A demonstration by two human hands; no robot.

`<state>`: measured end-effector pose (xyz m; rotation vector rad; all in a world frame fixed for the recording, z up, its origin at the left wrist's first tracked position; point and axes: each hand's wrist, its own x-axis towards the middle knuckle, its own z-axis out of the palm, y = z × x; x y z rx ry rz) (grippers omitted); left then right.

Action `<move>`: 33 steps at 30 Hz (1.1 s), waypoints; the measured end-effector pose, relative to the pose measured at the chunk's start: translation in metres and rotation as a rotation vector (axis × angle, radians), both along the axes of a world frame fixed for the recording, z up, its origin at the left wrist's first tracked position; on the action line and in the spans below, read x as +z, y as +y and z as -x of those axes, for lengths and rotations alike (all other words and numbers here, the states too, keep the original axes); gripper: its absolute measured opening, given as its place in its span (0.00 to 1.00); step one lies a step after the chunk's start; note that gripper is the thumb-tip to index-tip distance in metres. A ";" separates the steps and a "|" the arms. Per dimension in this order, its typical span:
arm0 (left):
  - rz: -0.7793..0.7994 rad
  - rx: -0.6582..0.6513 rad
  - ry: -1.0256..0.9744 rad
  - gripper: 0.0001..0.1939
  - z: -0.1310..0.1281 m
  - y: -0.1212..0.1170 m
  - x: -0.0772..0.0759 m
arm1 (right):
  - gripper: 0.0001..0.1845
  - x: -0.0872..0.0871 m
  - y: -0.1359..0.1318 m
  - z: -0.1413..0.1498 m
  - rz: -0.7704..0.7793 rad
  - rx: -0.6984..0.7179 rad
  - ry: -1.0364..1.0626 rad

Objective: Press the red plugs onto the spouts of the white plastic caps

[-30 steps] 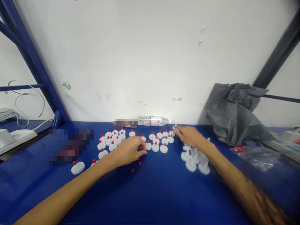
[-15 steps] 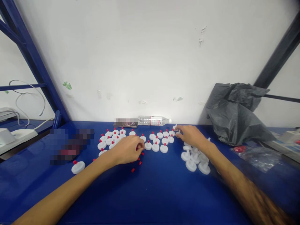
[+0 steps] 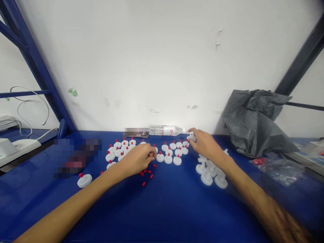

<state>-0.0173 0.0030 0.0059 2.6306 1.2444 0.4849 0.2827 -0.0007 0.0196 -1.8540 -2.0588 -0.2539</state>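
My left hand (image 3: 139,157) is closed in a pinch above several loose red tips (image 3: 145,171); what its fingertips hold, if anything, is hidden. My right hand (image 3: 203,144) grips a white round spouted cap (image 3: 192,137) between thumb and fingers, at the back of the table. White spouted caps with red tips on their spouts (image 3: 168,158) stand in groups around and behind my left hand. Below my right wrist lies a pile of white spouted caps without red tips (image 3: 207,179). One red-tipped cap (image 3: 84,181) sits apart at the left.
A clear plastic bottle (image 3: 167,130) lies along the wall beside a phone (image 3: 139,133). At the right, a dark grey plastic bag (image 3: 253,121) stands behind a clear plastic bag (image 3: 280,172). A white power strip (image 3: 22,148) and cables are at the far left.
My right hand has risen slightly, with the white spouted cap now showing in its fingers. My left hand has lifted a little from the loose red tips, uncovering more of them.
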 end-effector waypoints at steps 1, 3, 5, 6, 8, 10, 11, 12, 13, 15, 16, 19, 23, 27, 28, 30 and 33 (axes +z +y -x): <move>-0.011 0.007 -0.047 0.08 0.000 0.001 -0.001 | 0.20 0.001 -0.002 0.005 -0.037 0.025 0.030; -0.031 0.015 -0.155 0.07 -0.001 0.002 -0.001 | 0.20 0.003 -0.008 0.014 -0.112 0.094 0.093; -0.047 0.010 -0.268 0.07 -0.002 0.002 0.000 | 0.22 0.005 -0.014 0.024 -0.157 0.180 0.139; -0.053 0.006 -0.322 0.07 -0.003 0.002 0.000 | 0.22 0.005 -0.017 0.029 -0.168 0.234 0.153; -0.056 0.004 -0.420 0.08 -0.005 0.000 0.002 | 0.23 0.005 -0.024 0.038 -0.168 0.379 0.161; -0.039 0.008 -0.500 0.10 -0.007 -0.002 0.004 | 0.23 0.004 -0.029 0.046 -0.135 0.530 0.135; -0.022 0.006 -0.534 0.11 -0.008 -0.003 0.004 | 0.23 0.004 -0.032 0.049 -0.115 0.588 0.117; 0.000 -0.001 -0.568 0.11 -0.009 -0.005 0.005 | 0.23 0.003 -0.034 0.052 -0.095 0.628 0.099; 0.025 -0.014 -0.606 0.10 -0.010 -0.006 0.005 | 0.24 0.002 -0.036 0.055 -0.080 0.651 0.084; 0.078 -0.046 -0.684 0.07 -0.013 -0.008 0.005 | 0.27 0.000 -0.038 0.059 -0.069 0.663 0.074; 0.103 -0.058 -0.720 0.07 -0.014 -0.009 0.005 | 0.28 0.000 -0.038 0.060 -0.066 0.662 0.074; 0.167 -0.071 -0.783 0.07 -0.017 -0.011 0.005 | 0.31 -0.001 -0.039 0.062 -0.061 0.645 0.073; 0.212 -0.083 -0.782 0.06 -0.018 -0.013 0.004 | 0.31 0.002 -0.040 0.063 -0.060 0.650 0.049; 0.225 -0.085 -0.764 0.06 -0.019 -0.012 0.003 | 0.29 0.004 -0.042 0.064 -0.101 0.654 0.052; 0.215 -0.077 -0.752 0.07 -0.018 -0.011 0.003 | 0.29 0.004 -0.043 0.064 -0.114 0.657 0.059; 0.148 -0.049 -0.683 0.08 -0.018 -0.010 0.002 | 0.29 0.004 -0.043 0.064 -0.118 0.665 0.084; -0.051 -0.051 -0.509 0.09 -0.015 -0.007 0.000 | 0.29 0.003 -0.045 0.064 -0.085 0.668 0.106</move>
